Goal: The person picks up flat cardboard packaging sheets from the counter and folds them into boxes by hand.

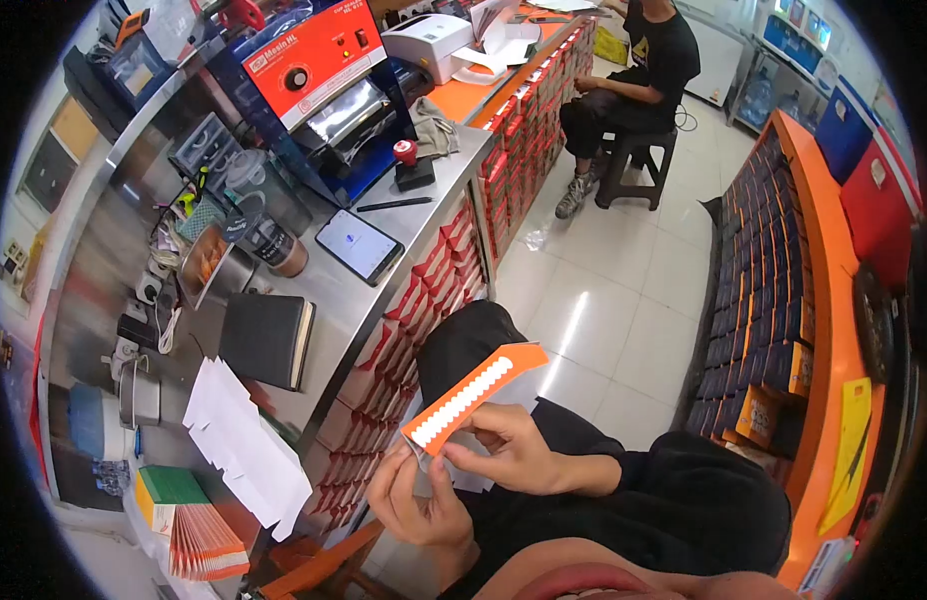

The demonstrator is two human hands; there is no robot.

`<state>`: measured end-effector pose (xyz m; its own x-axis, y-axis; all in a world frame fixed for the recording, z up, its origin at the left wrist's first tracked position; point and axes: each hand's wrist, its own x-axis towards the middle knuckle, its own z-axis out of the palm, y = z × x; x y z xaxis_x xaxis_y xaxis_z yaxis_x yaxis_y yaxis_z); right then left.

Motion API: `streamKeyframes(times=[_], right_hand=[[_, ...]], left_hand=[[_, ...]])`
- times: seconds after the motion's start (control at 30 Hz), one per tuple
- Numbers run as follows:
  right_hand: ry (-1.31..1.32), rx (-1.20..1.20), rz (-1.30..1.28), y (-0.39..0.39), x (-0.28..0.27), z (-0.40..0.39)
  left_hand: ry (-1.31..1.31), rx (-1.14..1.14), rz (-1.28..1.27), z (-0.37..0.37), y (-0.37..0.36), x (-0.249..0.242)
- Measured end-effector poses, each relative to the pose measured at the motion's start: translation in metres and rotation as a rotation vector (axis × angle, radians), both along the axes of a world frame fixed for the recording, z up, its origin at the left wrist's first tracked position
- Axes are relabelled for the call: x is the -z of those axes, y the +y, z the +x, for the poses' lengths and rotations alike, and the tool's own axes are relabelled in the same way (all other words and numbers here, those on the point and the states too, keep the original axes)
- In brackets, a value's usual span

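Observation:
An orange carton with a white wavy strip point(466, 400) is held up over my lap, tilted with its far end toward the upper right. It looks partly folded, with a pale inner side showing beneath. My left hand point(424, 505) pinches its near lower end with thumb and fingers. My right hand point(514, 450) grips the lower long side close by, its fingers partly hidden behind the cardboard. On the metal counter to the left lie a flat white die-cut card sheet point(246, 440) and a fanned stack of orange and green folded cards point(206, 535).
The metal counter holds a black notebook point(264, 340), a phone point(360, 246), a drink cup point(281, 250) and a red machine point(309, 65). Stacked red-and-white boxes point(449, 255) stand under it. A person in black point(664, 50) sits on a stool point(636, 160). Shelved dark boxes point(759, 290) line the right.

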<state>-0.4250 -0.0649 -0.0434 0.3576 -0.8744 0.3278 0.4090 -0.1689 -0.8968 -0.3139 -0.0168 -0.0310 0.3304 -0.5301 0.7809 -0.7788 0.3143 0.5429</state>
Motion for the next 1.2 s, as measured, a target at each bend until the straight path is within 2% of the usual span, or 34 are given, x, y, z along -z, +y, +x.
streamKeyframes(times=[0.1, 0.2, 0.3, 0.4, 0.5, 0.6, 0.8, 0.9, 1.0, 1.1, 1.2], right_hand=[[0.077, 0.187, -0.083, 0.006, 0.002, 0.007], [-0.003, 0.268, -0.079, 0.011, 0.008, 0.017], [-0.159, 0.292, 0.046, 0.015, 0.001, 0.023], [-0.18, 0.273, 0.041, 0.014, -0.003, 0.025], [0.017, 0.237, 0.078, 0.013, 0.001, 0.015], [0.072, 0.303, -0.007, 0.009, 0.001, 0.01], [0.032, 0.216, -0.001, 0.007, -0.005, 0.006], [0.087, 0.253, -0.115, 0.01, -0.013, 0.008], [0.067, 0.26, -0.07, 0.016, -0.01, 0.012], [0.02, 0.213, 0.044, 0.022, -0.004, 0.017], [-0.226, 0.141, 0.257, 0.027, 0.0, 0.032]], left_hand=[[-0.053, -0.047, 0.039, -0.004, 0.002, -0.006], [-0.011, -0.037, 0.051, -0.009, 0.0, -0.011], [0.078, 0.027, 0.017, -0.013, -0.006, -0.011], [0.278, 0.113, -0.011, -0.011, -0.008, -0.006], [0.325, 0.09, 0.059, -0.004, -0.004, 0.001], [0.264, 0.137, 0.068, -0.001, 0.0, -0.001], [0.316, 0.152, -0.008, 0.001, -0.001, 0.009], [0.281, 0.119, 0.033, 0.013, 0.006, 0.01], [0.249, 0.056, 0.033, 0.006, 0.007, 0.005], [0.106, -0.031, 0.013, -0.003, 0.004, 0.004], [0.015, -0.061, -0.006, -0.006, 0.001, 0.008]])
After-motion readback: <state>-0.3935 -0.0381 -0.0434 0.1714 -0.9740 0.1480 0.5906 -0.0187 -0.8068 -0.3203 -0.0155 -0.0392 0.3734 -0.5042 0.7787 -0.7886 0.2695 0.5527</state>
